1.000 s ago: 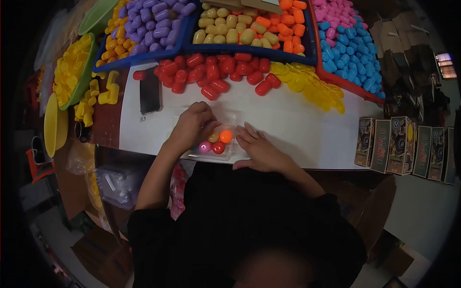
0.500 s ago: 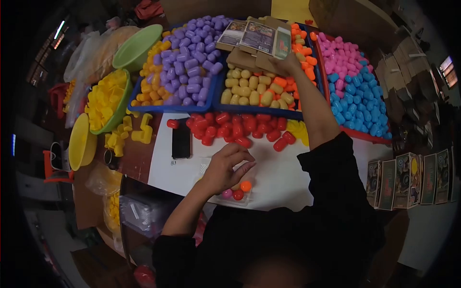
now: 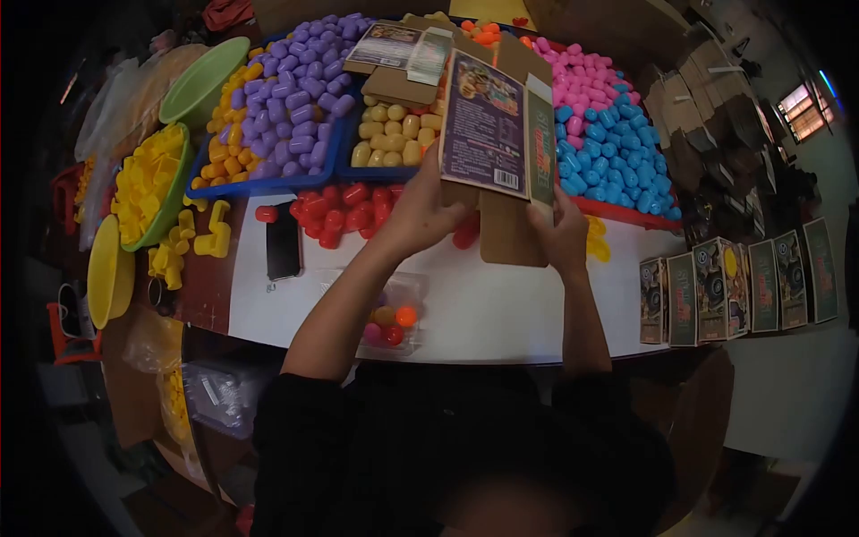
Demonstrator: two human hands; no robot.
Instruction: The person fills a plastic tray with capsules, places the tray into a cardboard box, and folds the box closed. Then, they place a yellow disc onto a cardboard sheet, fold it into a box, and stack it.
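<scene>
A printed cardboard box [image 3: 484, 125], purple and green with loose brown flaps, is held up in front of me. My left hand [image 3: 424, 213] is closed on its lower left side, and my right hand [image 3: 564, 234] grips its lower right edge. Another flattened box [image 3: 386, 45] lies behind it on the tray of cream capsules [image 3: 391, 136]. Below my left forearm, a clear plastic bag [image 3: 413, 291] with several coloured balls rests on the white table top [image 3: 483, 313]. Red capsules [image 3: 344, 215] lie loose behind the bag, partly hidden by my left hand.
Trays of purple capsules [image 3: 291, 98] and blue capsules [image 3: 617, 161] stand at the back. A phone [image 3: 284, 242] lies left of the bag. Yellow parts fill a green bowl [image 3: 183, 179] beside a yellow bowl [image 3: 109, 268]. Printed boxes [image 3: 711, 291] stand at right.
My right hand has brought one box from the stack over the trays toward me. My left hand has risen from beside the bag to take hold of it. The view has shifted right.
</scene>
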